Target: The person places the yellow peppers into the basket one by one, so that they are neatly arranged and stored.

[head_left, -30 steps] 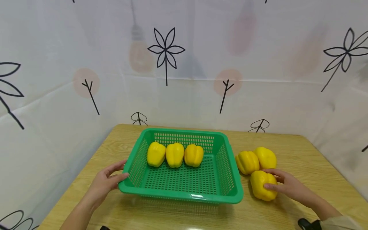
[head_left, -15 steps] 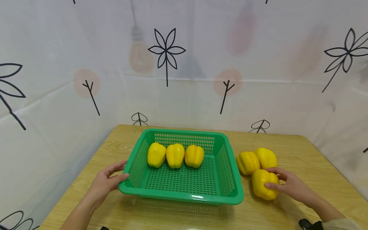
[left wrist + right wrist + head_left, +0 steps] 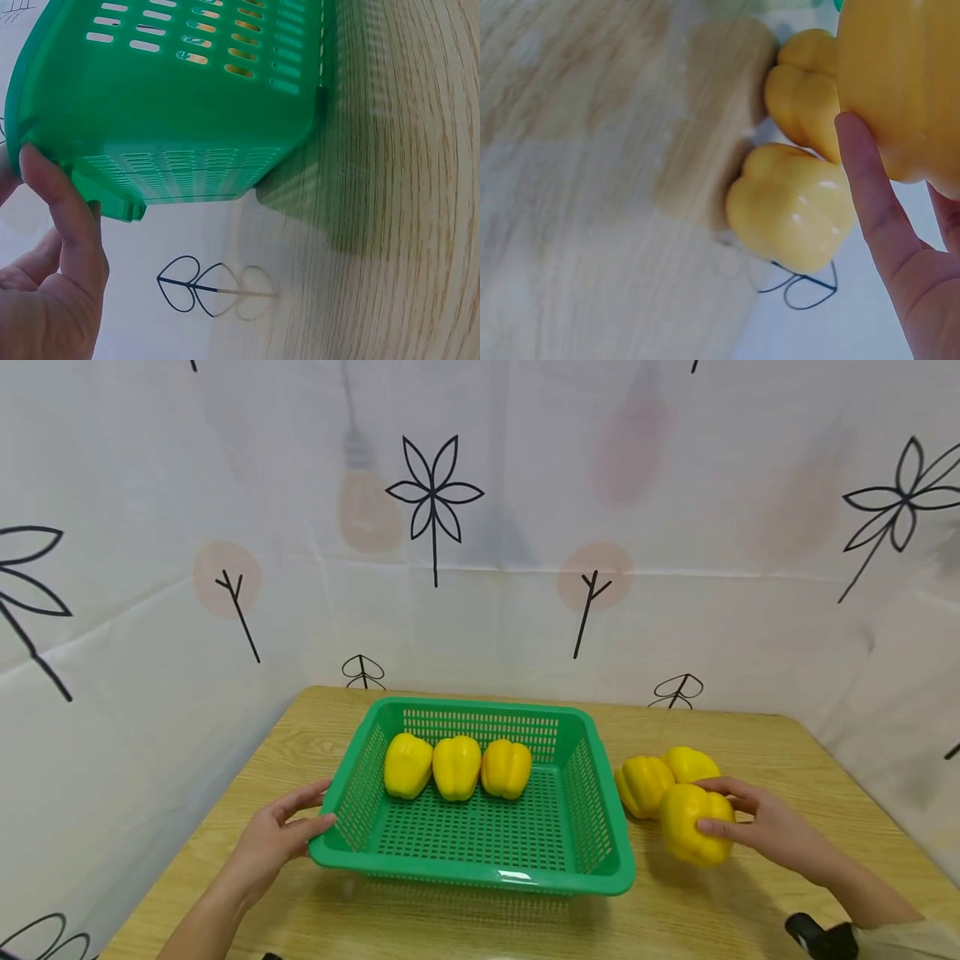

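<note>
With thumb and fingers, my left hand (image 3: pixel 273 839) pinches the left rim of a green plastic basket (image 3: pixel 450 871). Three yellow bell peppers (image 3: pixel 457 768) lie side by side along the back of the basket. To the basket's right, my right hand (image 3: pixel 776 833) grips another yellow bell pepper (image 3: pixel 690 827), thumb on its near side; a shadow falls on the table below it. Two more yellow peppers (image 3: pixel 642 785) sit just behind the held one, partly hidden by it. In the right wrist view the held pepper (image 3: pixel 904 82) fills the upper right corner.
The basket stands on a wood-grain table (image 3: pixel 262 777). A white cloth (image 3: pixel 495 610) printed with flowers and twigs hangs behind and beside the table. A black strap piece (image 3: pixel 821 937) is at my right wrist.
My right hand has lifted its pepper off the table, slightly up and to the right. The left hand and the basket have stayed in place.
</note>
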A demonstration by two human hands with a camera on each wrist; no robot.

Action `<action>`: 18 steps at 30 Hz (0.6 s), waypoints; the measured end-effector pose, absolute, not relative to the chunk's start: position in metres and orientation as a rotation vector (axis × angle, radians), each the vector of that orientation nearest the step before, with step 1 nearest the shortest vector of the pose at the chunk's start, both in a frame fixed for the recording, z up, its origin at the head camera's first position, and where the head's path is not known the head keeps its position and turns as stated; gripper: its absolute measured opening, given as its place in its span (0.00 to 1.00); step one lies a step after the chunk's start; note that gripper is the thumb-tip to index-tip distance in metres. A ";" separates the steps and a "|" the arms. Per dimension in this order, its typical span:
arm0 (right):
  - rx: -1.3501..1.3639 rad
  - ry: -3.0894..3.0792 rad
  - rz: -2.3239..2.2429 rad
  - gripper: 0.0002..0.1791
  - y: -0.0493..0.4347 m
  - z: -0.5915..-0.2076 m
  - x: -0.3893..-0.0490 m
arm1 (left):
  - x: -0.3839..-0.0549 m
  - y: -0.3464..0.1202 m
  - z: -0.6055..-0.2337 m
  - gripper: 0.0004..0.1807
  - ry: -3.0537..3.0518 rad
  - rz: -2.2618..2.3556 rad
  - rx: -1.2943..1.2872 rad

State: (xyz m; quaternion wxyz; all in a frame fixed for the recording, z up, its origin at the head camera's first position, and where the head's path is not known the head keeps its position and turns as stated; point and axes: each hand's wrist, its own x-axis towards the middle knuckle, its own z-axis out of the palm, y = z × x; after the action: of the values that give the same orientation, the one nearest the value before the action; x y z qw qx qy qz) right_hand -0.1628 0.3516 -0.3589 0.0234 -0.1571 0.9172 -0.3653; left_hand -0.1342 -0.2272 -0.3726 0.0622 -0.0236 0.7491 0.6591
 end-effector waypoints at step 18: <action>-0.517 2.877 -1.152 0.25 0.338 -0.335 -0.166 | -0.134 -0.226 -0.372 0.36 2.279 1.992 -0.076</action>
State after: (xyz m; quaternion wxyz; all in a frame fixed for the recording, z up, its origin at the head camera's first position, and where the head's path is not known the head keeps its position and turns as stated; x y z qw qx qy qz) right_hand -0.1657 0.3381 -0.3349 -0.0004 -0.1644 0.9157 -0.3667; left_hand -0.1339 -0.2264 -0.3724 0.0570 -0.0251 0.7515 0.6567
